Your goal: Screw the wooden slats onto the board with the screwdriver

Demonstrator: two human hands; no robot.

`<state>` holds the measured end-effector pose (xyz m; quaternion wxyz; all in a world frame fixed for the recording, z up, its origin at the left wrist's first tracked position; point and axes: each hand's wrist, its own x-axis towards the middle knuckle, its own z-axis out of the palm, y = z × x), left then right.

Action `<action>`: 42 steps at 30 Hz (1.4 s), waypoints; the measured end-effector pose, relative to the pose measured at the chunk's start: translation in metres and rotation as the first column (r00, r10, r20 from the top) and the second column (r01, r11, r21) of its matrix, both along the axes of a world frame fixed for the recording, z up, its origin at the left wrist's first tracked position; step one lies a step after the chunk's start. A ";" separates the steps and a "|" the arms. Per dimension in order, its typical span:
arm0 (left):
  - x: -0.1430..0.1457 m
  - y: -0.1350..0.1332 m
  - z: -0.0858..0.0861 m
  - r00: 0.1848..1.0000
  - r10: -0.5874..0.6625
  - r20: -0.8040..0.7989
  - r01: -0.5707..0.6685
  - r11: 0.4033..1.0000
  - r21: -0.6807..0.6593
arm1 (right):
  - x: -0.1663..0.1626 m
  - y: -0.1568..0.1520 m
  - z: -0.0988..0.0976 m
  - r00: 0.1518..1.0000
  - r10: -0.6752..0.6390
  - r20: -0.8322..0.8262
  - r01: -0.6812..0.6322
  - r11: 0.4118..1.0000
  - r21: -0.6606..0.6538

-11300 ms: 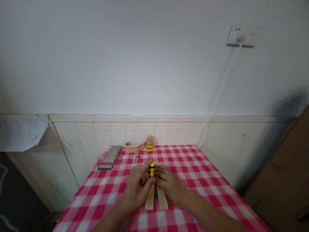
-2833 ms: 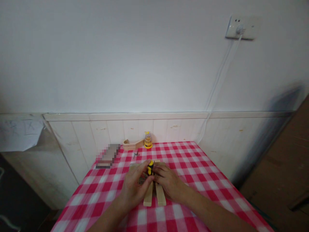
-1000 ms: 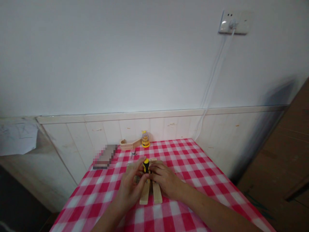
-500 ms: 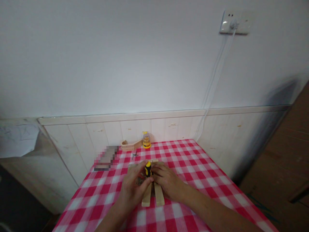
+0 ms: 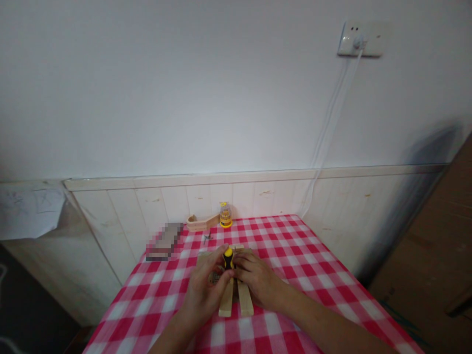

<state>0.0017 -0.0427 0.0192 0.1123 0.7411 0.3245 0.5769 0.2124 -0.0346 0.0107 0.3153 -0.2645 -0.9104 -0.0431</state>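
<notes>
A short yellow-and-black screwdriver (image 5: 228, 257) stands upright over a small wooden assembly of pale slats (image 5: 236, 298) on the checked cloth. My left hand (image 5: 205, 290) curls around the handle from the left, thumb and fingers pinching it. From the right, my right hand (image 5: 255, 279) closes its fingertips on the same handle while its palm rests over the slats. The screwdriver's tip and the part of the wood beneath it are hidden by my fingers.
The table wears a red-and-white checked cloth (image 5: 317, 275) and stands against a white panelled wall. At the back lie a curved wooden piece (image 5: 201, 222), a yellow-capped clear container (image 5: 225, 216), a small dark metal bit (image 5: 207, 238) and a blurred flat block (image 5: 164, 242). A white cable hangs from a wall socket (image 5: 359, 38).
Both hands have stayed on the screwdriver over the wooden slats throughout, with only small shifts of the fingers. The view has drifted slightly as my head moved.
</notes>
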 end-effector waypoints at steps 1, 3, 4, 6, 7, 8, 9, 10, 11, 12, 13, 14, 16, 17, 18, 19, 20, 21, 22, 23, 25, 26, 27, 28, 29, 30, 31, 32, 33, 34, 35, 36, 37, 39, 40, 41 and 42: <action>0.000 0.001 -0.001 1.000 0.000 0.000 0.000 1.000 0.001 | 0.000 0.001 -0.001 1.000 0.000 -0.002 0.000 1.000 0.005; 0.000 0.002 -0.004 1.000 0.002 0.006 -0.002 1.000 0.006 | 0.000 0.001 -0.002 1.000 0.003 -0.005 -0.003 1.000 0.012; 0.000 0.002 -0.005 1.000 0.001 0.005 -0.001 1.000 0.013 | 0.000 0.001 -0.003 1.000 0.001 -0.007 -0.001 1.000 0.016; -0.001 0.002 -0.005 1.000 -0.004 -0.015 0.004 0.999 0.033 | 0.000 0.001 -0.003 1.000 -0.006 -0.008 0.006 1.000 0.023; -0.002 0.002 -0.005 0.999 -0.007 -0.031 0.008 0.999 0.043 | 0.000 0.001 -0.003 1.000 -0.011 -0.006 0.011 1.000 0.027; -0.002 0.002 -0.004 0.999 -0.008 -0.046 0.011 0.998 0.054 | 0.000 0.001 -0.003 1.000 -0.014 -0.005 0.014 0.999 0.032; -0.003 0.002 -0.003 0.998 -0.006 -0.059 0.010 0.998 0.063 | 0.000 0.001 -0.003 1.000 -0.015 -0.002 0.015 0.999 0.035; -0.003 0.001 -0.002 0.998 0.000 -0.067 0.005 0.997 0.072 | 0.000 0.001 -0.003 1.000 -0.014 0.002 0.014 0.999 0.036; -0.003 0.001 -0.001 0.998 0.010 -0.067 -0.004 0.997 0.081 | 0.000 0.001 -0.002 1.000 -0.013 0.005 0.013 0.999 0.035; -0.002 0.002 -0.001 0.998 0.018 -0.064 -0.012 0.996 0.089 | 0.000 0.001 -0.002 1.000 -0.014 0.006 0.014 0.999 0.034; -0.002 0.002 0.000 0.998 0.025 -0.059 -0.019 0.995 0.094 | 0.000 0.001 -0.002 1.000 -0.015 0.006 0.015 0.999 0.033; -0.001 0.002 0.000 0.998 0.032 -0.050 -0.027 0.995 0.094 | 0.000 0.001 -0.002 1.000 -0.018 0.006 0.017 0.999 0.031; 0.000 0.002 0.000 0.999 0.042 -0.031 -0.039 0.996 0.081 | 0.000 0.000 -0.001 1.000 -0.025 0.012 0.025 0.999 0.029; 0.000 0.002 0.000 0.999 0.045 -0.024 -0.043 0.997 0.068 | 0.000 0.000 -0.001 0.999 -0.030 0.014 0.030 0.999 0.029; 0.000 0.002 0.000 0.999 0.046 -0.018 -0.045 0.998 0.053 | -0.001 0.000 -0.001 0.999 -0.033 0.014 0.033 0.999 0.030; 0.000 0.002 0.000 0.999 0.045 -0.013 -0.045 0.998 0.039 | -0.001 0.000 -0.001 0.999 -0.033 0.014 0.033 0.999 0.030; 0.000 0.002 0.000 0.999 0.040 -0.012 -0.040 0.999 0.027 | -0.001 -0.001 -0.001 0.999 -0.033 0.013 0.032 0.999 0.027; 0.000 0.001 0.000 0.999 0.031 -0.012 -0.031 0.999 0.020 | -0.001 -0.001 0.000 0.999 -0.031 0.011 0.030 0.999 0.023; 0.000 0.001 0.000 1.000 0.020 -0.012 -0.020 1.000 0.017 | -0.001 -0.001 0.000 1.000 -0.030 0.009 0.030 0.999 0.017; 0.000 0.001 -0.001 1.000 0.010 -0.011 -0.010 1.000 0.018 | -0.001 -0.001 0.000 1.000 -0.028 0.009 0.028 1.000 0.010; -0.001 0.001 -0.001 1.000 -0.003 -0.009 0.003 1.000 0.028 | -0.001 -0.001 -0.001 1.000 -0.028 0.010 0.028 1.000 -0.003; -0.001 0.001 -0.001 1.000 -0.004 -0.009 0.004 0.999 0.033 | -0.001 -0.001 -0.001 1.000 -0.027 0.008 0.027 1.000 -0.004; -0.001 0.001 -0.001 1.000 -0.001 -0.009 0.001 0.999 0.035 | -0.001 0.000 -0.002 1.000 -0.025 0.006 0.025 1.000 -0.002; -0.001 0.001 -0.001 1.000 0.003 -0.012 -0.002 0.999 0.034 | -0.001 0.000 -0.002 1.000 -0.023 0.005 0.023 1.000 0.000; -0.001 0.001 -0.001 1.000 0.006 -0.016 -0.006 0.999 0.032 | -0.001 0.001 -0.003 1.000 -0.020 0.004 0.020 1.000 0.003; -0.001 0.001 -0.002 1.000 0.007 -0.019 -0.006 1.000 0.030 | -0.001 0.002 -0.003 1.000 -0.021 0.000 0.021 1.000 0.008; -0.002 0.001 -0.002 1.000 0.006 -0.022 -0.005 1.000 0.029 | -0.001 0.002 -0.004 1.000 -0.020 -0.003 0.020 1.000 0.014; -0.002 0.001 -0.002 1.000 0.005 -0.024 -0.004 1.000 0.031 | -0.001 0.003 -0.004 1.000 -0.019 -0.006 0.019 1.000 0.020; -0.002 0.001 -0.002 1.000 0.005 -0.025 -0.005 0.999 0.034 | -0.001 0.003 -0.005 1.000 -0.016 -0.010 0.016 0.999 0.028; -0.001 0.001 -0.002 1.000 0.009 -0.027 -0.008 0.999 0.039 | -0.002 0.003 -0.005 1.000 -0.011 -0.015 0.012 0.999 0.038; -0.001 0.002 -0.002 0.999 0.015 -0.029 -0.014 0.999 0.045 | -0.002 0.003 -0.005 1.000 -0.009 -0.020 0.009 0.999 0.045; -0.001 0.002 -0.002 0.999 0.023 -0.032 -0.022 0.999 0.050 | -0.002 0.003 -0.005 1.000 -0.007 -0.020 0.008 0.999 0.048; -0.001 0.002 -0.003 0.999 0.034 -0.036 -0.032 0.998 0.055 | -0.001 0.003 -0.006 1.000 -0.007 -0.018 0.008 0.999 0.049; -0.001 0.003 -0.003 0.997 0.060 -0.037 -0.058 0.997 0.059 | -0.001 0.003 -0.006 1.000 -0.015 -0.009 0.015 0.999 0.042; 0.000 0.003 -0.003 0.997 0.073 -0.034 -0.071 0.996 0.055 | -0.001 0.003 -0.006 1.000 -0.018 -0.003 0.018 0.999 0.034; 0.000 0.003 -0.004 0.996 0.084 -0.031 -0.083 0.996 0.045 | -0.001 0.002 -0.006 1.000 -0.017 0.001 0.017 0.999 0.029; 0.000 0.004 -0.004 0.995 0.091 -0.029 -0.090 0.995 0.033 | -0.001 0.002 -0.005 1.000 -0.016 0.001 0.015 1.000 0.027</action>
